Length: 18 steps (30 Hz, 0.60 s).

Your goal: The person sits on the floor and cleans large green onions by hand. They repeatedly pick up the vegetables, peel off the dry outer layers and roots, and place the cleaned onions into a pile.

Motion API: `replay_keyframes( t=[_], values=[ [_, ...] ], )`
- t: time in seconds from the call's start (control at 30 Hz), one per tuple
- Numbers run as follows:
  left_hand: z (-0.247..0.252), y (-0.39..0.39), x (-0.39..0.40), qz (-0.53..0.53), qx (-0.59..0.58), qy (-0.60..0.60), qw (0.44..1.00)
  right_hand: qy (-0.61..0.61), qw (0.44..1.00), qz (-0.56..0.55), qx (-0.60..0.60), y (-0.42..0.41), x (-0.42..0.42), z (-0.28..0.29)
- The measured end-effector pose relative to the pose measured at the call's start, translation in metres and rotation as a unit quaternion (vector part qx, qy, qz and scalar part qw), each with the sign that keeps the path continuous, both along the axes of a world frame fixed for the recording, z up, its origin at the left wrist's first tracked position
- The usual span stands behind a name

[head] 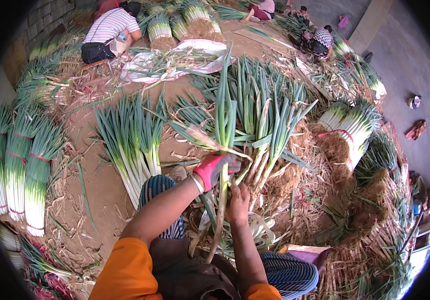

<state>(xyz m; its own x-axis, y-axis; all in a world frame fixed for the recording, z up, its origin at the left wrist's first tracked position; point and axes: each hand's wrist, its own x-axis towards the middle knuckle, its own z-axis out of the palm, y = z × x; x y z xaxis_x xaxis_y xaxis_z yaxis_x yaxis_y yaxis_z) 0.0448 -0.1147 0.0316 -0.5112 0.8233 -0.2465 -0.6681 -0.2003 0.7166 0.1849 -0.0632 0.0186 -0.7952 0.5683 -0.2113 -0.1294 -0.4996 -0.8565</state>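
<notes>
My left hand (215,170), in a pink and grey glove, grips a large green onion (220,210) around its stalk. The onion stands nearly upright, its green leaves pointing away from me and its brownish lower end over my lap. Just below the glove, my bare right hand (238,202) pinches a pale strip of outer leaf (242,174) at the stalk's right side. A dry sheath hangs off the stalk above the glove. Cleaned green onions (128,150) with white stems lie left of my knee. Unpeeled ones with brown stems (262,165) lean beyond my right hand.
Tied onion bundles (18,168) lie at the left, and rooted bundles (342,131) at the right. Peelings (308,202) litter the ground around me. A white sack (200,71) holding leaf scraps lies ahead. A person in a striped shirt (112,26) crouches beyond it; other people sit farther off.
</notes>
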Motion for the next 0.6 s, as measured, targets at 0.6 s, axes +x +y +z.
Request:
replay_keyframes(
  t=[0.6],
  values=[
    [0.034,-0.028,-0.071,0.253,0.048,-0.111,0.960,-0.661,0.493,0.364,0.433,0.097,0.244,-0.138]
  ],
)
